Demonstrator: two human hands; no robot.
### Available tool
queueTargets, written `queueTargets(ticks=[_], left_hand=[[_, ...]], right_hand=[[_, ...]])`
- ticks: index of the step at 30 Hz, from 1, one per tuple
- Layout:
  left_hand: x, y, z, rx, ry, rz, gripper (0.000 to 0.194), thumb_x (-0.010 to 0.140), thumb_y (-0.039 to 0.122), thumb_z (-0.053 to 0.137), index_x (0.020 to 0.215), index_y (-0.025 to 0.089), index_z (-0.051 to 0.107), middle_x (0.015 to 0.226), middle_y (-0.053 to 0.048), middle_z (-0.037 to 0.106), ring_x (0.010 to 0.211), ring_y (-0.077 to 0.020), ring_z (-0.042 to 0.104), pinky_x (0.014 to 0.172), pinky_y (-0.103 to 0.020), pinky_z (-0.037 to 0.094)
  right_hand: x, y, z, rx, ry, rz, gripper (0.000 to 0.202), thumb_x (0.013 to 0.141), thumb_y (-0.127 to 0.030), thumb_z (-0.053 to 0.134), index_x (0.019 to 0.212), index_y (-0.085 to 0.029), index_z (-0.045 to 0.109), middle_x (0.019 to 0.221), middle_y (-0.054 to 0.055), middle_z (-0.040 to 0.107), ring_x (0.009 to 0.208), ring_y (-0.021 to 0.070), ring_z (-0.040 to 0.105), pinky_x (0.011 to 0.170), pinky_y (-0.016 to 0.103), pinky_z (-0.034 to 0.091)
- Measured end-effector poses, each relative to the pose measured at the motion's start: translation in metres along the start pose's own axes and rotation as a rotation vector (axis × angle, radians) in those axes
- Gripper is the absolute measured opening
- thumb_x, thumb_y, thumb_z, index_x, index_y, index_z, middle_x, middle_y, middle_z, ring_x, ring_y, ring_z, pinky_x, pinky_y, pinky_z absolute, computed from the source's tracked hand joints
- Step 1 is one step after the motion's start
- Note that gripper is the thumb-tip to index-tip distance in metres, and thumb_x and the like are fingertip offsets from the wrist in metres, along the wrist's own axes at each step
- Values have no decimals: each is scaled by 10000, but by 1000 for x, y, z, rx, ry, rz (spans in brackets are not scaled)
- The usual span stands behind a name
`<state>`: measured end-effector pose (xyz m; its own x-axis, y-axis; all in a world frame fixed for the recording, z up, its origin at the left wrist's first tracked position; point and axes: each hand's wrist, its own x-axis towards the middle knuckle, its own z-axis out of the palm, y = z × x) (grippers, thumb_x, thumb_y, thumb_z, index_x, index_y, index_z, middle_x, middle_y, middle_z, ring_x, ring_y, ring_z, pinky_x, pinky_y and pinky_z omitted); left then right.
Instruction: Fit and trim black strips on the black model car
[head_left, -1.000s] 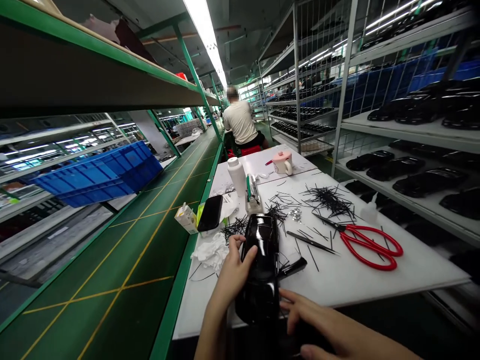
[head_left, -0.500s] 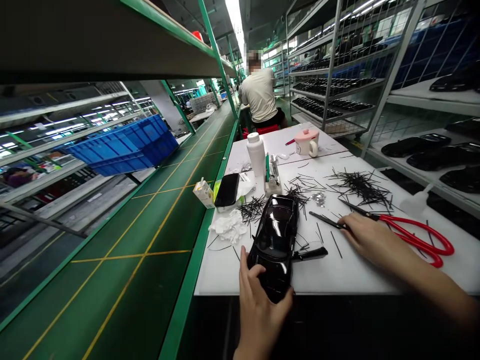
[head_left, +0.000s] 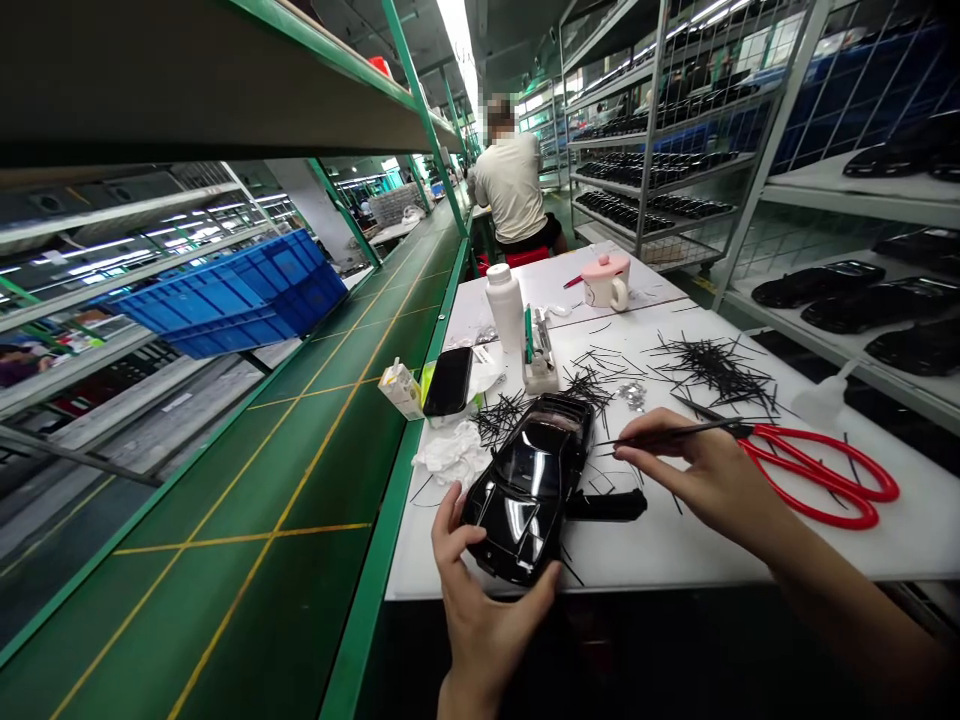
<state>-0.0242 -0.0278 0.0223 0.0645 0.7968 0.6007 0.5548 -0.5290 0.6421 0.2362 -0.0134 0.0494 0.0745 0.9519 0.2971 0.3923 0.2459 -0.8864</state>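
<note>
A glossy black model car (head_left: 529, 465) rests on the white tabletop with one door swung out (head_left: 607, 505) on its right side. My left hand (head_left: 487, 590) grips the car's near end, thumb on one side and fingers on the other. Pinched in my right hand (head_left: 690, 465) is a pair of slim black tweezers (head_left: 675, 433), the tip pointing left, just beside the car. Whether the tips hold anything is too small to tell. Large red-handled scissors (head_left: 825, 475) lie next to my right wrist, partly behind it.
Thin black strips (head_left: 712, 370) lie in piles and scattered about. Behind the car stand a white bottle (head_left: 506, 305), a tool holder (head_left: 540, 360), a phone (head_left: 448, 380) and a lidded mug (head_left: 606, 282). A green conveyor (head_left: 300, 470) runs left; racks (head_left: 825, 200) stand right. A person sits ahead.
My right hand has lifted the tweezers off the table and brought them left to the car's side. The car has turned slightly, its near end shifting left with my left hand.
</note>
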Motion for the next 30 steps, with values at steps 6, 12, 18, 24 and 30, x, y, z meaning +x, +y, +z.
queueTargets(ticks=[6, 12, 18, 24, 30], left_hand=[[5, 1, 1, 7, 16, 51, 569, 665, 251, 815, 1057, 237, 402, 1379, -170, 447, 1321, -334, 477, 1038, -564, 452], [14, 7, 7, 20, 45, 160, 566, 645, 273, 821, 1042, 226, 420, 1293, -150, 479, 1227, -311, 531, 984, -514, 494], [23, 15, 12, 24, 53, 220, 579, 636, 312, 823, 1047, 227, 424, 1270, -135, 470, 1200, -299, 530, 960, -482, 507], [28, 19, 16, 23, 49, 250, 585, 624, 330, 831, 1041, 236, 431, 1254, -127, 475, 1169, -296, 526, 947, -486, 500], [29, 20, 17, 29, 64, 270, 564, 628, 321, 824, 1027, 230, 436, 1232, -127, 487, 1142, -292, 537, 922, -471, 509]], right_hand=[[14, -3, 4, -84, -47, -86, 237, 911, -450, 617, 944, -220, 665, 883, 41, 711, 832, 207, 685, 744, 326, 559], [16, 3, 9, -135, -7, -213, 145, 937, -348, 594, 952, -211, 638, 891, 50, 707, 849, 208, 677, 763, 337, 546], [11, 7, 13, -270, 60, -339, 80, 950, -292, 574, 923, -221, 599, 908, 60, 707, 825, 205, 680, 777, 332, 542], [9, -5, 15, -496, 27, -359, 196, 1002, -292, 459, 891, -212, 600, 858, 51, 686, 720, 166, 623, 678, 283, 482], [11, -10, 19, -547, 23, -361, 226, 1011, -278, 431, 878, -202, 597, 845, 57, 681, 735, 177, 618, 683, 292, 460]])
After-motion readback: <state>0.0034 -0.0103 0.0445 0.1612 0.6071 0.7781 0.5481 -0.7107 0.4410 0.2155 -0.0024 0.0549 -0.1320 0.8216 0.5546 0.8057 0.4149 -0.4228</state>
